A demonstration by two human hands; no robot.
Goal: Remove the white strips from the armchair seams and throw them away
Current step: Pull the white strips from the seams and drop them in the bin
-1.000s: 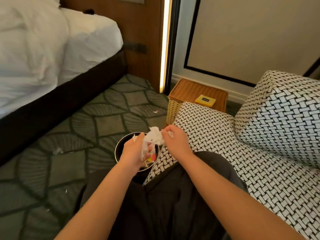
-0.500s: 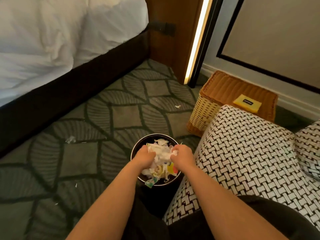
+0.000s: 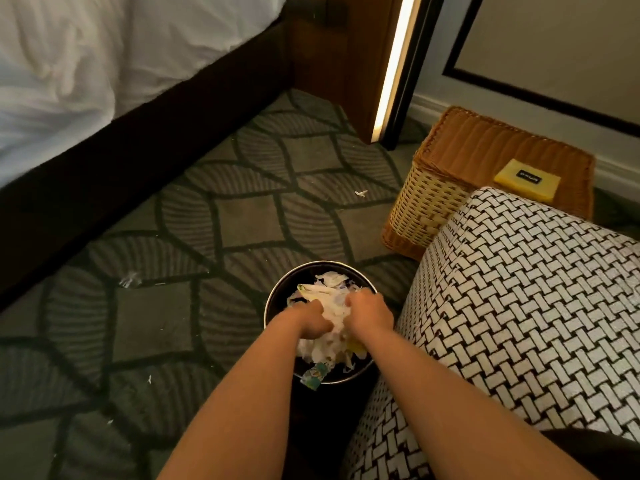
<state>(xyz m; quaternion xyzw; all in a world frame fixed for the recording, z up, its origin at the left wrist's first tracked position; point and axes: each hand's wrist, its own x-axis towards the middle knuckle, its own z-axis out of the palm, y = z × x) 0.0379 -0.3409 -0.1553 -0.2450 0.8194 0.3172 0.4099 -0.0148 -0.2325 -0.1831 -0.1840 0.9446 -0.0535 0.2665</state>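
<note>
Patterned green carpet covers the floor between a white-sheeted bed on the left and the armchair on the right.

I note both sets of fingers curled downward, knuckles up, sunk into a crumpled wad of white strips. The fingertips are buried in the paper, so I cannot confirm whether the grip is firm or slackening. The left hand and right hand close on the wad from either side, nearly touching. I judge this is to keep the loose bundle together so nothing sheds on the way in.

The wad sits inside the mouth of a round black bin, on top of other paper waste and a coloured wrapper. The bin stands on the carpet just beside the armchair's front corner, presumably placed there to keep disposal within reach.

Both forearms extend straight down to the bin. I assess the step as disposal, near completion.

Deficiency: small white scraps lie on the carpet well apart from the bin.

Beyond the armchair stands a wicker basket with a yellow pad on its lid.
</note>
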